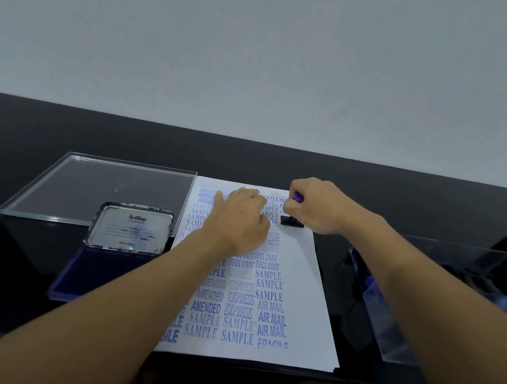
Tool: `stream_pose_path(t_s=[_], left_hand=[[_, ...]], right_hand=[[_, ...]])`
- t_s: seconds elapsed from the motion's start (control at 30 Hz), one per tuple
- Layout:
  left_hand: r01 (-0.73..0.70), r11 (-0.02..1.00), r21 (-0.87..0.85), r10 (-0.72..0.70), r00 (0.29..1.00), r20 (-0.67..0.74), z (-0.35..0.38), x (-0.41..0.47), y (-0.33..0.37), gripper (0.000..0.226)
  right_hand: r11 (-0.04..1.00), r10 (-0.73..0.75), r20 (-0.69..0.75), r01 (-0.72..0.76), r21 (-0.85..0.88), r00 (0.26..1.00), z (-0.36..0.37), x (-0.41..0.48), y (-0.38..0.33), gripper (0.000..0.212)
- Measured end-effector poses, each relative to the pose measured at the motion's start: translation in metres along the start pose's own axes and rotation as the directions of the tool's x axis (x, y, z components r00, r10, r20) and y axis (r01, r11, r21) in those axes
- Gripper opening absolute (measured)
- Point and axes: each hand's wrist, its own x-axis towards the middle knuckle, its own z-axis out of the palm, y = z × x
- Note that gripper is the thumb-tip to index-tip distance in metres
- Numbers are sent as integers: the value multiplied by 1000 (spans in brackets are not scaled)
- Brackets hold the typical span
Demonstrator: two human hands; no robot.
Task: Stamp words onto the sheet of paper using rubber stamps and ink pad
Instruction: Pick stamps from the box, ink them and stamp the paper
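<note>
Desk [281,163]: one sheet [310,262], one stamp [292,221] (in right grip [317,206]).

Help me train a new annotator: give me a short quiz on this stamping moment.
1. True or false: the ink pad lies with its lid open.
2. What does the right hand grip? A) a pen B) the stamp C) the ink pad
3. Fill in: the left hand rests flat on the ____.
Key: 1 true; 2 B; 3 sheet of paper.
</note>
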Motion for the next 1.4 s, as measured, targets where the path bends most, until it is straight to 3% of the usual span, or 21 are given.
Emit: stream_pose_path(t_s=[1.4], left_hand=[[-33, 999, 27, 35, 997, -62, 15, 1, -7, 44]], right_hand=[[996, 47, -36, -44, 82, 998, 28, 5, 3, 23]])
